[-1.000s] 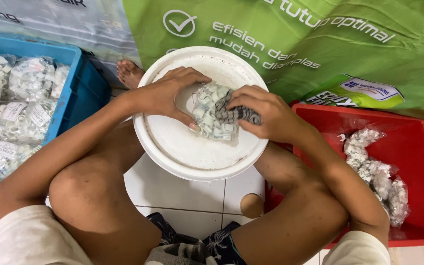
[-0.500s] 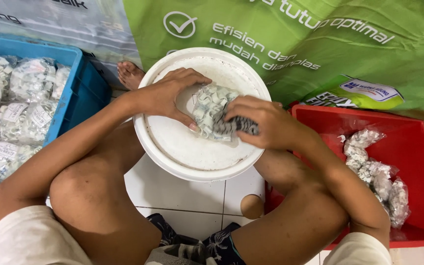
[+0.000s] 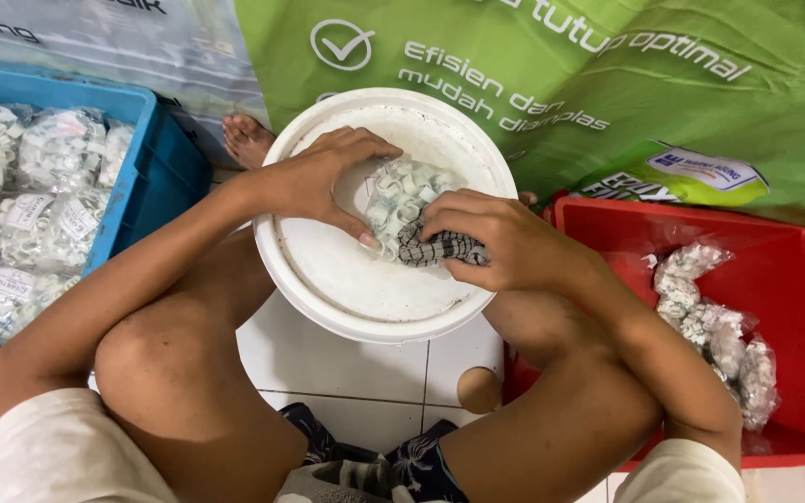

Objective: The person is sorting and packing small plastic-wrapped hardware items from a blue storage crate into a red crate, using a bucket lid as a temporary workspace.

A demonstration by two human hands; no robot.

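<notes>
While steadied on the white lid [image 3: 356, 279] by the left hand [image 3: 314, 182], a clear bag [image 3: 401, 200] is pressed beneath a checked cloth [image 3: 440, 249], gripped closed by the right hand [image 3: 500, 244].

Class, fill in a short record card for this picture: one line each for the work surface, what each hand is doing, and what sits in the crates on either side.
Surface: white bucket lid, on the seated person's lap
Left hand: pressed on a clear bag of small white parts, holding it on the lid
Right hand: gripping a dark checked cloth against the bag's lower edge
Blue crate: at the left, filled with similar bags
Red crate: at the right, a few bags inside
Backdrop: green printed sack
</notes>
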